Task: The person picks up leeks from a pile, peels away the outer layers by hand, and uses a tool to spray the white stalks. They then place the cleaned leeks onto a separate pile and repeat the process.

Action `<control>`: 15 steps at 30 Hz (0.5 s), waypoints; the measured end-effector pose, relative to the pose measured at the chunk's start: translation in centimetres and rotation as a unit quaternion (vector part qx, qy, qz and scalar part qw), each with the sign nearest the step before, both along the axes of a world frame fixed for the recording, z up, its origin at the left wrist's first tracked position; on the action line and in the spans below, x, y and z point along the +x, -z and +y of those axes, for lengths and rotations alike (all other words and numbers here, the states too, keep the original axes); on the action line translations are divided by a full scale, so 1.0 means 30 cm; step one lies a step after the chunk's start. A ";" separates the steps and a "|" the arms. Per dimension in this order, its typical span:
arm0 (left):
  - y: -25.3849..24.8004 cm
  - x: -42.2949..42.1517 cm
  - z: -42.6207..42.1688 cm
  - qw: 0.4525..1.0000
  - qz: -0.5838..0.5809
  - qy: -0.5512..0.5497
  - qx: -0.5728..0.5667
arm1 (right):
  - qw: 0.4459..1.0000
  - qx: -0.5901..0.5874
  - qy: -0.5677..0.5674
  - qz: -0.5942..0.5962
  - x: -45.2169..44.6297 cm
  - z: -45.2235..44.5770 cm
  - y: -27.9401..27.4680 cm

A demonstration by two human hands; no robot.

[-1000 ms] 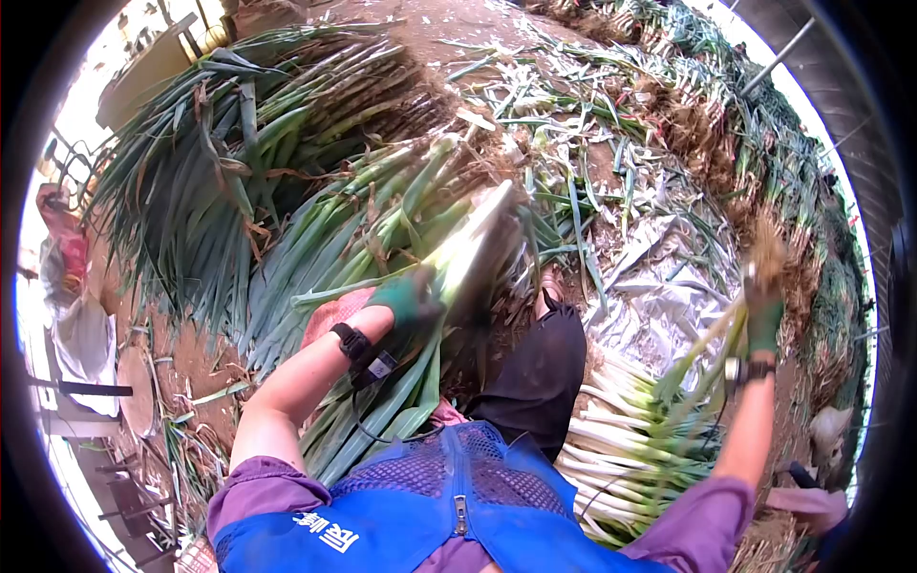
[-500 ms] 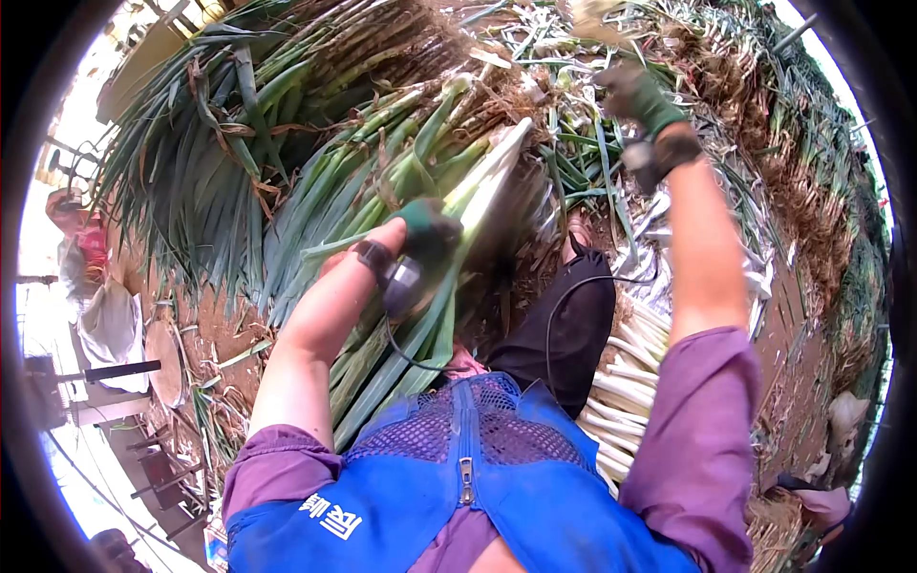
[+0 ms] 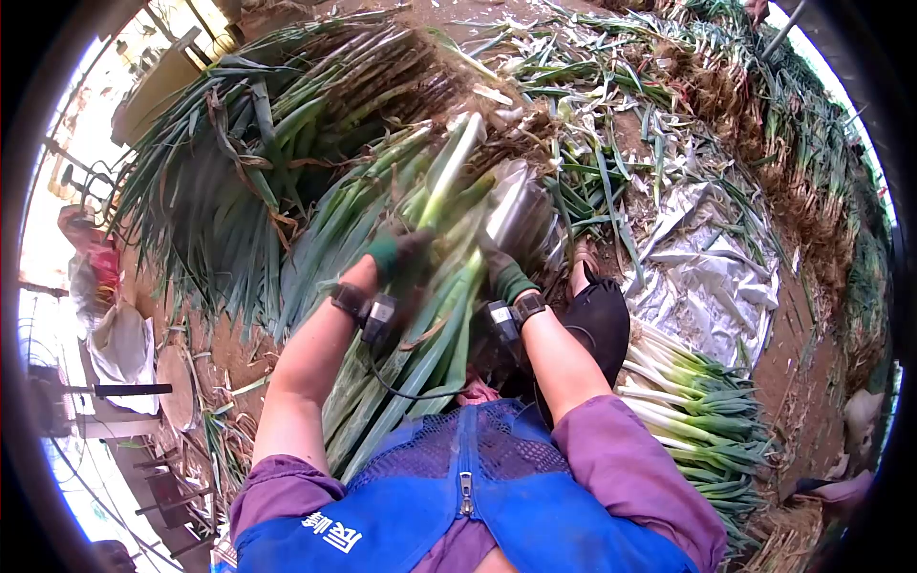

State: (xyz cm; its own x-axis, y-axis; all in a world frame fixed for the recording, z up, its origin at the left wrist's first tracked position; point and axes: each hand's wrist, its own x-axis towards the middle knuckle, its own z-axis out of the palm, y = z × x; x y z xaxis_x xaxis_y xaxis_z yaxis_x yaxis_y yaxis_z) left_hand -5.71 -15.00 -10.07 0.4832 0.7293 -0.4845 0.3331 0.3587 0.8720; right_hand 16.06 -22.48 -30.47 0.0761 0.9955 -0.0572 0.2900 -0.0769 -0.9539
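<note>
My left hand point(image 3: 401, 252), in a dark glove with a green cuff, is closed at the lower part of a green onion point(image 3: 453, 170) whose white stalk points up and away. Motion smears its fingers. My right hand point(image 3: 506, 271), gloved alike, is closed round another green onion point(image 3: 509, 202), its blurred white stalk angled up right and its green leaves running down toward my lap. Beneath both hands lies a pile of unpeeled green onions point(image 3: 330, 224), roots toward the upper right. Small grey devices are strapped at both wrists, and a black cable hangs from the left one.
Trimmed white-stalked green onions point(image 3: 688, 411) lie in a row beside my right leg. Farther out are a crumpled silvery sheet point(image 3: 702, 258), scattered peelings point(image 3: 611, 91) and a long heap of green onions point(image 3: 812, 162). A round wooden stool point(image 3: 178, 387) stands at the left.
My right hand has come down from the upper right, among the peelings, to the green onion in front of me. My left hand has shifted slightly left, and my view has turned a little.
</note>
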 end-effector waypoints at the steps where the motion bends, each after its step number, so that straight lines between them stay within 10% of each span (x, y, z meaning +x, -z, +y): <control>1: -0.009 0.002 -0.009 1.000 0.020 0.020 -0.004 | 0.983 -0.055 0.041 0.171 -0.012 -0.006 -0.079; 5: 0.023 0.003 -0.028 0.995 -0.049 0.085 -0.001 | 0.792 0.086 -0.059 0.602 0.045 -0.064 -0.089; 7: 0.060 0.010 -0.012 0.989 -0.101 0.108 -0.001 | 0.832 -0.080 0.146 0.530 -0.057 -0.134 -0.580; 9: 0.004 0.041 -0.024 0.979 0.018 0.188 0.081 | 0.985 0.056 -0.002 0.163 -0.007 -0.086 -0.456; 11: -0.035 0.052 -0.033 0.953 0.103 0.249 0.141 | 0.957 0.212 -0.038 -0.192 0.002 -0.047 -0.407; 12: -0.110 0.072 -0.056 0.948 0.159 0.249 0.118 | 0.993 0.061 0.001 0.101 -0.024 -0.047 -0.461; 13: -0.167 0.065 -0.066 0.971 0.092 0.222 0.018 | 0.917 -0.098 0.042 0.383 -0.038 -0.056 -0.473; 15: -0.082 0.029 -0.033 0.983 -0.038 0.171 -0.055 | 0.902 -0.117 0.116 0.398 -0.048 -0.072 -0.485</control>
State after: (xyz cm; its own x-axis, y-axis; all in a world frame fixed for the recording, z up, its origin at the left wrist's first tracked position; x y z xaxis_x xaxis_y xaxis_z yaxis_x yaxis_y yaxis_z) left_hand -4.85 -15.98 -7.61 0.7290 0.4632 -0.5041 0.3862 0.3297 0.8615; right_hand 14.61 -24.62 -15.92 0.1231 0.9119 -0.3916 -0.5304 -0.2731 -0.8026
